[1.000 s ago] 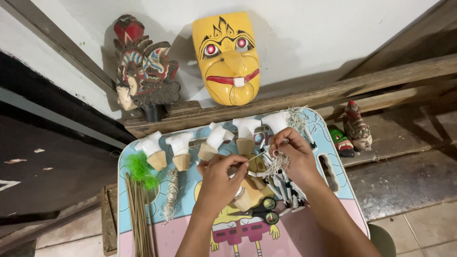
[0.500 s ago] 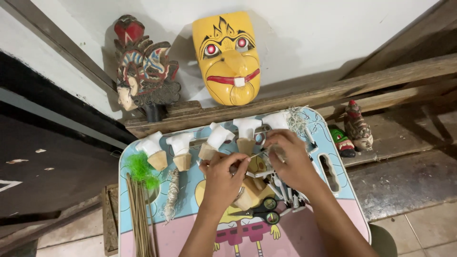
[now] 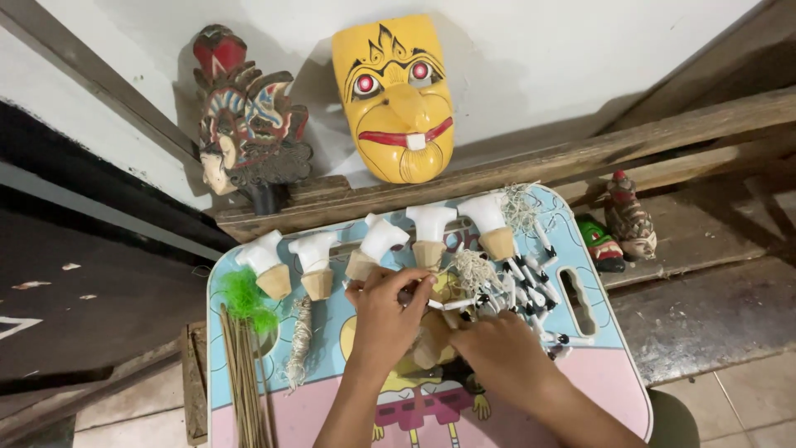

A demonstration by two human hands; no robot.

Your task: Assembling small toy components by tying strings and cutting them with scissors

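My left hand (image 3: pixel 388 319) pinches a small white-and-black stick piece (image 3: pixel 439 304) over the middle of a small cartoon-printed table (image 3: pixel 249 398). My right hand (image 3: pixel 506 357) rests low just to its right, fingers curled on a wooden piece beneath it, mostly hidden. A tuft of pale fibre (image 3: pixel 475 270) lies just beyond the fingers. A pile of small white-and-black pieces (image 3: pixel 531 299) lies to the right. Along the table's far edge stands a row of white-and-wood puppet parts (image 3: pixel 381 241).
A yellow carved mask (image 3: pixel 398 95) and a painted puppet head (image 3: pixel 245 133) lean on the wall behind. Green fibre (image 3: pixel 245 294), thin sticks (image 3: pixel 240 382) and a grey fibre bundle (image 3: pixel 300 340) lie at the table's left. Two small figures (image 3: pixel 618 228) sit on a wooden plank at right.
My right hand has dropped from the far side of the pile down toward me, beside the left hand. The left hand has stayed nearly in place.
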